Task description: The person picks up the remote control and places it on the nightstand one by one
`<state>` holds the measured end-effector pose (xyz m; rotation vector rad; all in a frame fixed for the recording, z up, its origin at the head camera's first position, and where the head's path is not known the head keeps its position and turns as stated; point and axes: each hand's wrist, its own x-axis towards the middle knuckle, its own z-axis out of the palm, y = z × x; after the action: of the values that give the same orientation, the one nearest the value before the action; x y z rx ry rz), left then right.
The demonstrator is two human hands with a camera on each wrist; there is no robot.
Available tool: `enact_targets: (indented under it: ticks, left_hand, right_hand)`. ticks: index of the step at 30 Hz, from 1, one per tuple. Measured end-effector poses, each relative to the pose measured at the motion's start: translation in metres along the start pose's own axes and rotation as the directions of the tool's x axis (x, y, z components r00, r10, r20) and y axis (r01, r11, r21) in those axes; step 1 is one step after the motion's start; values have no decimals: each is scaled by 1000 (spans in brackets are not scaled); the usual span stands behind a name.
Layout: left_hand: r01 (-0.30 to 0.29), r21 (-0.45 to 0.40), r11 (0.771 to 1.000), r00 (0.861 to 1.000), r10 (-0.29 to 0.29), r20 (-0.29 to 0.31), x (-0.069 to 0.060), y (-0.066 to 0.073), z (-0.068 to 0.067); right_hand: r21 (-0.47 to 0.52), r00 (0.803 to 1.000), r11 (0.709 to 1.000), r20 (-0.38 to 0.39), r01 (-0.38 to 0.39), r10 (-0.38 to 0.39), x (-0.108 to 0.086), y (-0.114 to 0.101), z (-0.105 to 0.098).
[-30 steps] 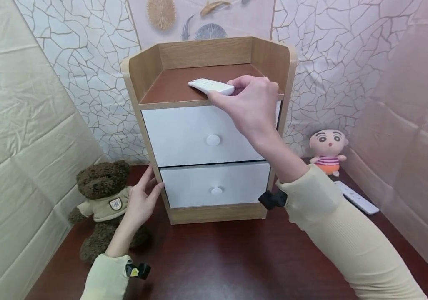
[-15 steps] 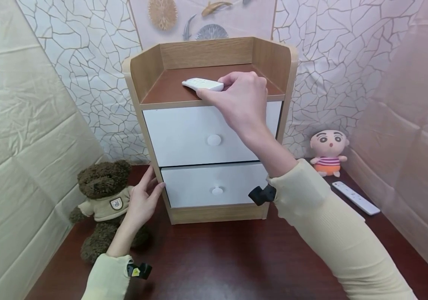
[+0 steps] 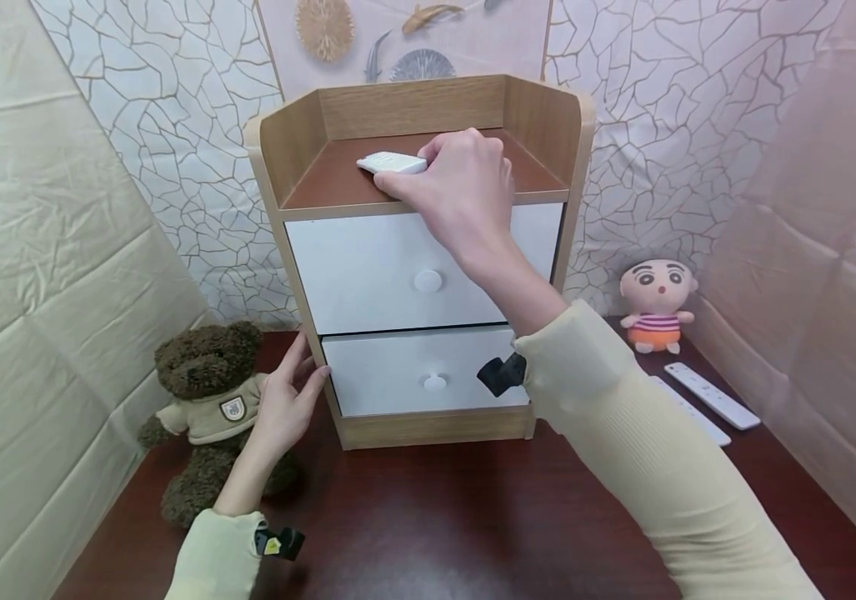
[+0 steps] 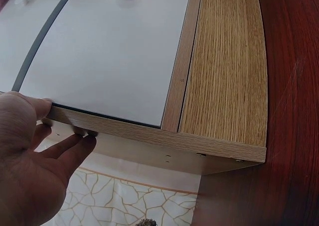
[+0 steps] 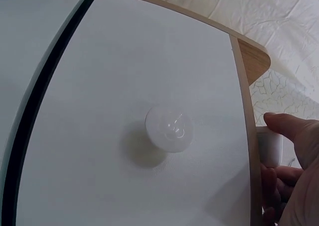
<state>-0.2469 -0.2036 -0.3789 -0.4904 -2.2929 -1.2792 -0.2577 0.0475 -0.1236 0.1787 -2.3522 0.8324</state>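
Note:
My right hand (image 3: 465,187) pinches a white remote control (image 3: 397,162) by its near end, over the brown top of a small two-drawer cabinet (image 3: 435,427). The other end of the remote points left. In the right wrist view, the end of the remote (image 5: 270,147) shows between thumb and fingers, beyond the cabinet's top edge. My left hand (image 3: 288,408) rests on the cabinet's left side. Its thumb lies at the front edge and its extended fingers touch the side panel (image 4: 149,151). Both white drawers look closed, the upper one with a round knob (image 5: 169,129).
A brown teddy bear (image 3: 206,367) in a beige shirt sits left of the cabinet. To the right sits a plush doll (image 3: 656,308) in a striped top. Two white remotes lie near it, an outer remote (image 3: 713,396) and a partly covered remote (image 3: 698,417). Raised boards surround the cabinet top.
The right hand has moved left and slightly back over the cabinet top, carrying the remote with it. The left hand stays at the cabinet's side. The partly covered remote has come into view.

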Motion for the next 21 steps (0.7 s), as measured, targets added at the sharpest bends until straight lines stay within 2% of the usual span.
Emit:
enact_targets:
  ticks: [12, 21]
  left_hand:
    - [-17, -4, 1000, 1000, 17, -12, 0, 1, 1]
    - [-12, -6, 1000, 1000, 12, -7, 1, 0, 0]
  right_hand:
    - [-69, 996, 997, 76, -31, 36, 11, -8, 13]
    - [-152, 994, 988, 108, 1, 15, 13, -19, 25]
